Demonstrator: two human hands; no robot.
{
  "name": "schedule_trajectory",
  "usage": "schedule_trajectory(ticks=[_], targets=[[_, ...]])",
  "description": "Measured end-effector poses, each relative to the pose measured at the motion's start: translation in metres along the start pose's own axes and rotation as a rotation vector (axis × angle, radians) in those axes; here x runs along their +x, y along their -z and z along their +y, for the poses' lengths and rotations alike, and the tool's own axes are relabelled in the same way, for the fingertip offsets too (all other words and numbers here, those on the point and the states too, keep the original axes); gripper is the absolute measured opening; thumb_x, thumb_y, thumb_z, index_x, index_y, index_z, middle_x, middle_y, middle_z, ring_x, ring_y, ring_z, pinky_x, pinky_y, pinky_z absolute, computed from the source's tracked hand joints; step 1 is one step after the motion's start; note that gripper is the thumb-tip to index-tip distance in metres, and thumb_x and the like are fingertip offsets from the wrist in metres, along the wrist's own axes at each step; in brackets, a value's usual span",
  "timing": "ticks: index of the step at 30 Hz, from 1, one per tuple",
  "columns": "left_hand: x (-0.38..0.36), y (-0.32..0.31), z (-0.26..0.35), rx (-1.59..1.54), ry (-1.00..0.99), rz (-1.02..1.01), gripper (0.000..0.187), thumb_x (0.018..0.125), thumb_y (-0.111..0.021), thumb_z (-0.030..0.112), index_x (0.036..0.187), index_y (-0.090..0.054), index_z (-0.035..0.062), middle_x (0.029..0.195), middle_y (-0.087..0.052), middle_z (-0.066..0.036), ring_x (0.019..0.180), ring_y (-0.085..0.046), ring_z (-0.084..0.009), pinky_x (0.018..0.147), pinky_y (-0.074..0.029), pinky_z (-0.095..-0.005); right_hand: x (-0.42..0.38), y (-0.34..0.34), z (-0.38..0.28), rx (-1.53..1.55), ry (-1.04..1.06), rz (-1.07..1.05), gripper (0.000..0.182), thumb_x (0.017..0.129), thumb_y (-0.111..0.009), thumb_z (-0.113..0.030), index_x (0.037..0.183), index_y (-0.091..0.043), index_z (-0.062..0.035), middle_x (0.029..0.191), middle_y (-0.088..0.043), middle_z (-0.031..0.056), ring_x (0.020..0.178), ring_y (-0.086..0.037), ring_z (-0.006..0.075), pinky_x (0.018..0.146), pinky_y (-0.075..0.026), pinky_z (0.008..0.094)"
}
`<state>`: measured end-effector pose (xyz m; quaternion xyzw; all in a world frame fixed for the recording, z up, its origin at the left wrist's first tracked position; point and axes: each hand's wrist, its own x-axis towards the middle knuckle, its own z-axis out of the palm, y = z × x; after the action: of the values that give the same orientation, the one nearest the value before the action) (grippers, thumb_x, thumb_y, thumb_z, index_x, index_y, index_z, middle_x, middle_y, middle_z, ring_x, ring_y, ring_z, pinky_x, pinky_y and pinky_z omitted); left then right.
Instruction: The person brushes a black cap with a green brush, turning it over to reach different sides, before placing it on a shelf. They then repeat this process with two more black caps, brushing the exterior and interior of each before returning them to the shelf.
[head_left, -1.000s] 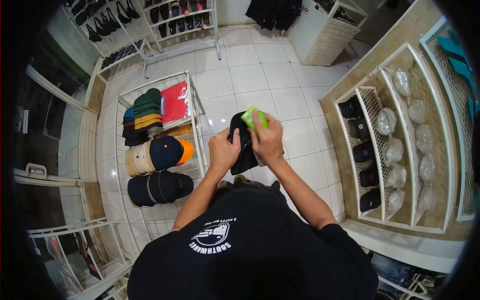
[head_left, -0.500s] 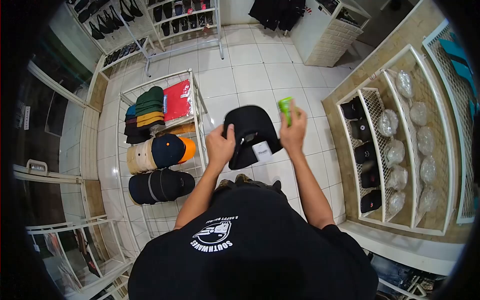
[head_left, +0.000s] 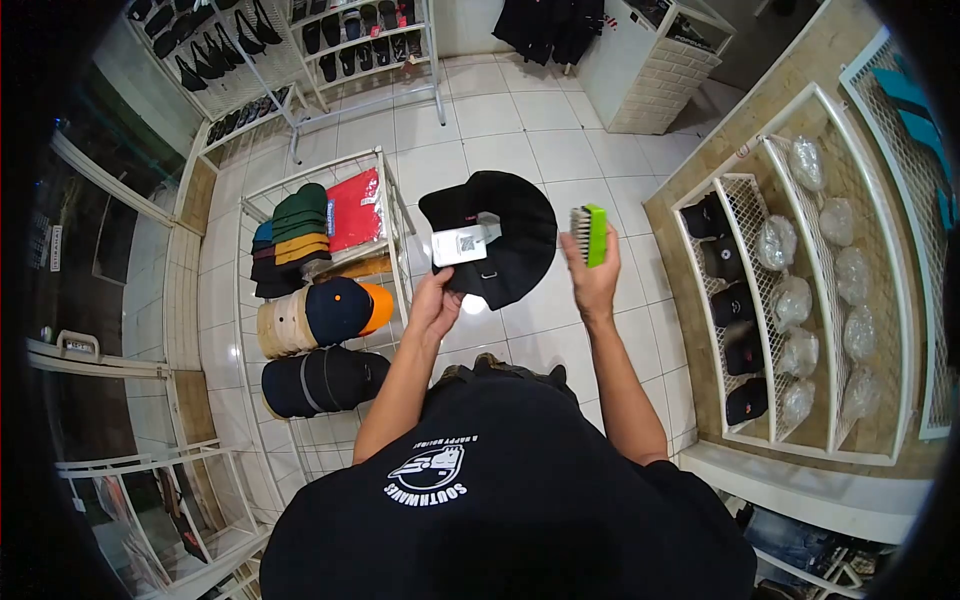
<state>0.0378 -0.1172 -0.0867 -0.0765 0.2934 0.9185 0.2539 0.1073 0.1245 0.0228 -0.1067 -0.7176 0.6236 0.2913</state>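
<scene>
A black cap (head_left: 525,235) is in front of me, its hollow inside and back strap turned toward me. My left hand (head_left: 436,305) grips the cap's lower left edge. A white paper tag (head_left: 460,246) with a printed square code hangs over the cap. In my right hand (head_left: 595,280) is a green brush (head_left: 597,236), held upright with its pale and dark bristles facing the cap. A gap separates the brush from the cap.
Left of me, a white wire rack (head_left: 243,330) carries stacked caps (head_left: 335,307), folded beanies (head_left: 300,222) and a red packaged garment (head_left: 354,208). On the right, a white wall shelf (head_left: 775,300) holds black caps and plastic-wrapped items. A white brick-faced counter (head_left: 645,85) stands at the back.
The cap has turned over, so its inside and tag now face me. My left hand has shifted lower on it. The brush has rotated, showing its bristles, and sits slightly lower and farther right.
</scene>
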Motion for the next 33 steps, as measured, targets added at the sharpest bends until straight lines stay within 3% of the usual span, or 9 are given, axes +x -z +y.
schedule_trajectory(ticks=[3,6,10,13,16,17,21,24,33], targets=[[-0.003,-0.003,-0.008,-0.051,0.042,0.038,0.026,0.103,-0.053,0.009,0.127,-0.058,-0.0001,0.114,-0.071,-0.013,0.096,-0.073,-0.0220,0.084,-0.063,-0.0330,-0.002,-0.016,0.002,-0.192,0.138,0.066,0.059,0.083,-0.085,-0.018,0.130,-0.054,0.0020,0.110,-0.065,0.0082,0.094,-0.063,0.0146,0.084,-0.052,0.0277],[0.001,0.006,-0.008,-0.137,0.171,-0.218,0.027,0.100,-0.053,0.005,0.126,-0.057,-0.0005,0.116,-0.070,-0.014,0.095,-0.073,-0.0221,0.085,-0.062,-0.0320,0.007,-0.015,0.020,0.133,-0.177,-0.036,0.047,0.081,-0.082,-0.008,0.121,-0.058,0.0015,0.103,-0.068,0.0069,0.088,-0.064,0.0138,0.080,-0.053,0.0275],[-0.008,-0.010,0.000,0.092,0.253,0.181,0.040,0.098,-0.057,0.016,0.134,-0.054,-0.0016,0.128,-0.063,-0.020,0.119,-0.063,-0.0333,0.104,-0.052,-0.0418,0.021,0.001,0.027,0.194,-0.256,-0.104,0.037,0.078,-0.077,0.000,0.112,-0.062,0.0007,0.094,-0.069,0.0046,0.081,-0.064,0.0128,0.075,-0.053,0.0268],[-0.009,-0.017,-0.005,0.841,-0.503,0.313,0.067,0.092,-0.071,0.036,0.145,-0.048,0.0029,0.143,-0.053,-0.027,0.144,-0.037,-0.0416,0.119,-0.030,-0.0464,0.027,0.015,0.019,0.123,-0.347,-0.195,0.036,0.077,-0.075,0.000,0.110,-0.063,0.0013,0.093,-0.069,0.0045,0.078,-0.064,0.0127,0.071,-0.053,0.0267],[-0.031,-0.057,0.014,1.546,-0.653,0.158,0.069,0.089,-0.075,0.042,0.143,-0.052,0.0044,0.144,-0.053,-0.024,0.143,-0.040,-0.0344,0.115,-0.034,-0.0432,0.034,0.025,0.007,0.182,-0.493,-0.393,0.037,0.076,-0.074,0.000,0.112,-0.063,0.0018,0.091,-0.068,0.0044,0.078,-0.064,0.0126,0.069,-0.053,0.0264],[-0.034,-0.072,0.020,1.614,-0.682,0.129,0.059,0.089,-0.077,0.042,0.129,-0.064,-0.0004,0.125,-0.067,-0.021,0.122,-0.059,-0.0245,0.100,-0.046,-0.0381,0.035,0.027,0.002,0.200,-0.507,-0.462,0.039,0.076,-0.073,-0.001,0.114,-0.063,0.0026,0.092,-0.069,0.0051,0.081,-0.064,0.0131,0.072,-0.053,0.0269],[-0.031,-0.082,0.017,1.211,-0.343,0.063,0.043,0.092,-0.075,0.038,0.096,-0.074,-0.0047,0.074,-0.073,-0.010,0.067,-0.066,-0.0149,0.066,-0.053,-0.0325,0.034,0.023,0.001,0.053,-0.417,-0.526,0.044,0.081,-0.073,-0.009,0.122,-0.063,0.0037,0.102,-0.070,0.0125,0.090,-0.066,0.0203,0.085,-0.053,0.0317],[-0.026,-0.068,0.011,1.260,-0.374,0.106,0.041,0.093,-0.072,0.034,0.096,-0.072,-0.0065,0.077,-0.073,-0.015,0.069,-0.068,-0.0185,0.067,-0.053,-0.0347,0.027,0.018,0.007,-0.548,0.104,-0.076,0.056,0.088,-0.070,-0.018,0.135,-0.055,0.0086,0.112,-0.066,0.0232,0.102,-0.065,0.0314,0.093,-0.050,0.0379],[-0.037,-0.094,-0.003,1.448,-0.479,0.130,0.033,0.093,-0.068,0.028,0.096,-0.068,-0.0053,0.069,-0.065,-0.026,0.061,-0.066,-0.0367,0.059,-0.049,-0.0431,-0.004,-0.023,-0.028,-0.532,0.150,-0.285,0.067,0.085,-0.072,-0.026,0.140,-0.049,0.0060,0.114,-0.060,0.0272,0.110,-0.058,0.0448,0.097,-0.048,0.0469]])
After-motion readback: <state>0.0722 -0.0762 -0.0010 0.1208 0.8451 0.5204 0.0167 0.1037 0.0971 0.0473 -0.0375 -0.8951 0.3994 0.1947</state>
